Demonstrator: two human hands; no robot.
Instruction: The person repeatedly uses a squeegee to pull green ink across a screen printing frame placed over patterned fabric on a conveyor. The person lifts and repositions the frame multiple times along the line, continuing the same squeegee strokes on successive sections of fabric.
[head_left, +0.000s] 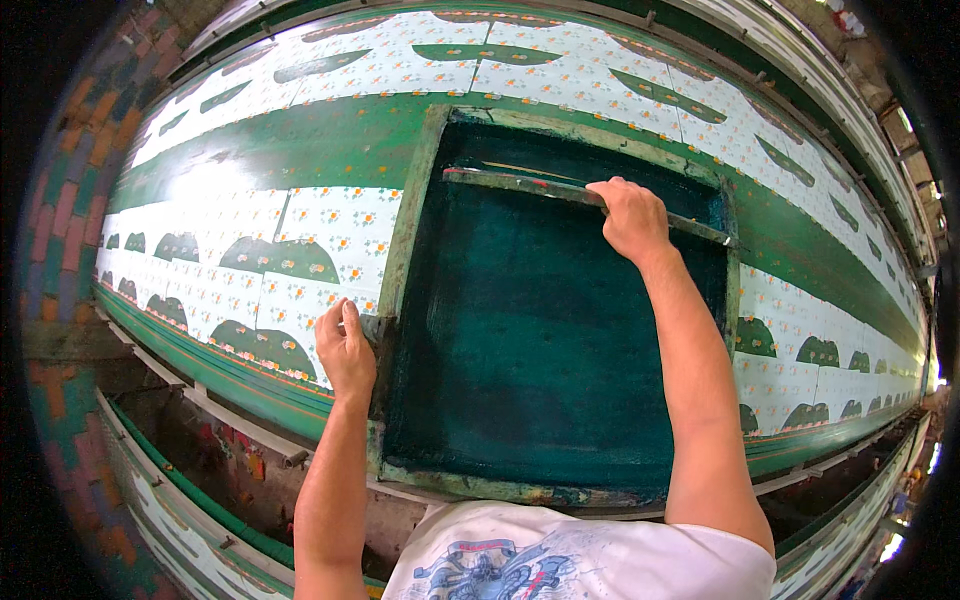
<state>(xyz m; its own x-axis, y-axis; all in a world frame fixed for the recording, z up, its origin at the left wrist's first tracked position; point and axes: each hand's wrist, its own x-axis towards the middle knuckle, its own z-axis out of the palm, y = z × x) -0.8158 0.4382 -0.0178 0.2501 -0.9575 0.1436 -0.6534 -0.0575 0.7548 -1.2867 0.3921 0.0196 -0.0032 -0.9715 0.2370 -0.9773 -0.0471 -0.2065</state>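
Note:
A large wooden screen-printing frame (pixel 412 225) lies on the long table in front of me, its mesh (pixel 530 330) dark green-blue. Inside its far end, a long squeegee (pixel 520 184) spans nearly the full width, slightly slanted. My right hand (pixel 636 217) is closed over the squeegee's bar, right of its middle. My left hand (pixel 345 350) is beside the frame's left edge, over the printed sheets, near a dark piece on the frame's side. Its fingers are loosely bent and a little apart, with nothing visible in them.
White sheets (pixel 340 235) with small orange flower prints and dark green cut-out shapes lie in rows along the green table (pixel 300 140), left, right and beyond the frame. A metal rail (pixel 240 425) runs along the near edge. Coloured paving (pixel 75 230) lies at left.

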